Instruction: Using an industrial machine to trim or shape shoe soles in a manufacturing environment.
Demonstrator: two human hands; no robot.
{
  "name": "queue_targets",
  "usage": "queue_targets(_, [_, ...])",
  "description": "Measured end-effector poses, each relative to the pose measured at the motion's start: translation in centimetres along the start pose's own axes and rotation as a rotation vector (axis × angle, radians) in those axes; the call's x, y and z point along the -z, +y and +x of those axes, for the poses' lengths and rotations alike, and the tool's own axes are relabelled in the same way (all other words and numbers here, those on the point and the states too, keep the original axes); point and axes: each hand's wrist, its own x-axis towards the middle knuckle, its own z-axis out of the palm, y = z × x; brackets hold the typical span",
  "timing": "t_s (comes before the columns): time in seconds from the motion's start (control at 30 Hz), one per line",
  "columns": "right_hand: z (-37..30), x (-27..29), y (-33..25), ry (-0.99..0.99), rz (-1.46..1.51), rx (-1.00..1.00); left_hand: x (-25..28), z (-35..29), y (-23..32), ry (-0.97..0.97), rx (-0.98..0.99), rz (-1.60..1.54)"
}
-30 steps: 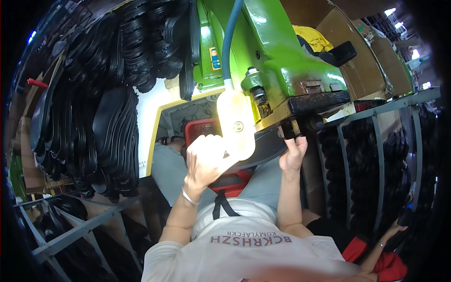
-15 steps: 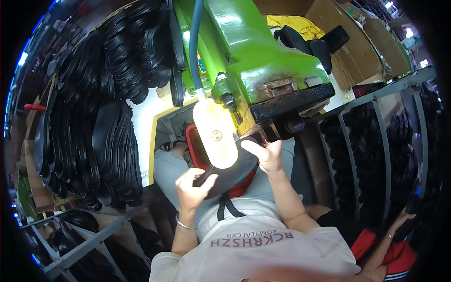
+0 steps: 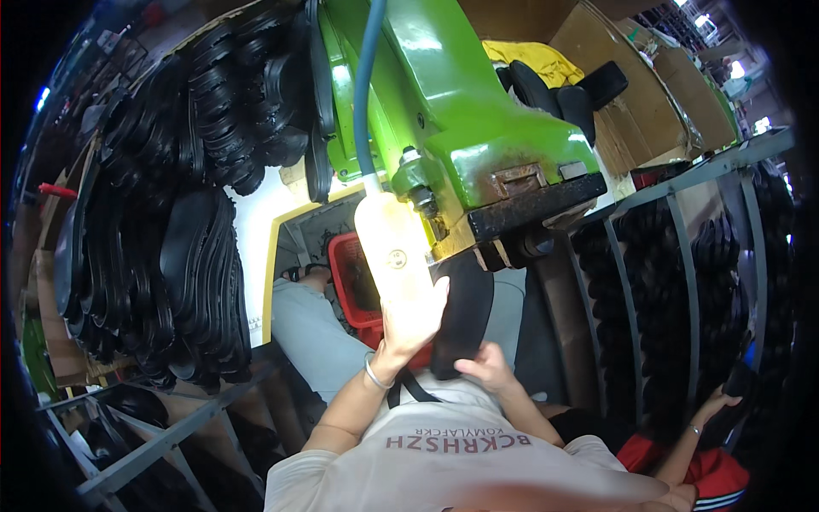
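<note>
- Fingers of left hand spread against the lower part of the pale lamp cover, palm pressed on its glare; nothing gripped, as far as I can tell.
- Right hand fingers curled on the lower end of the black shoe sole, holding it upright under the green machine.
- Sole's top end sits at the dark rusted press head; touching or just below, cannot tell.
- Containers: red crate behind the lamp cover, contents not readable. Cardboard boxes at upper right hold black soles and something yellow.
- Versus half a second ago: sole was lying across both hands, left hand low at its heel end; now left hand has gone up to the lamp cover, right hand alone keeps the sole, turned more vertical.
- Pose: both forearms come up from the lower edge; left wrist with a bracelet, arm stretched upward; right arm bent, hand lower and closer to the chest.
- Around: stacked black soles on the left rack, more in the grey metal rack at right.
- Another person's hand touches that right rack, low.
</note>
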Motion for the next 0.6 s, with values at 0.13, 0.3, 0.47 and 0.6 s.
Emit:
queue_targets(0.13, [-1.5,3.9,-1.9,0.183,0.050,0.229,0.6,-1.7,0.0,-0.033,0.193,-0.075])
queue_targets(0.3, [0.8,5.5,-8.8,0.365,-0.018,0.407,1.1,-0.6,1.9,-0.020,0.393,-0.453])
queue_targets(0.47, [5.6,4.5,-13.9,0.275,0.003,0.461,4.0,0.8,1.3,-0.002,0.101,-0.207])
queue_targets(0.6, [9.2,2.7,-14.8,0.106,-0.077,0.546,7.1,1.5,1.1,0.035,0.078,-0.195])
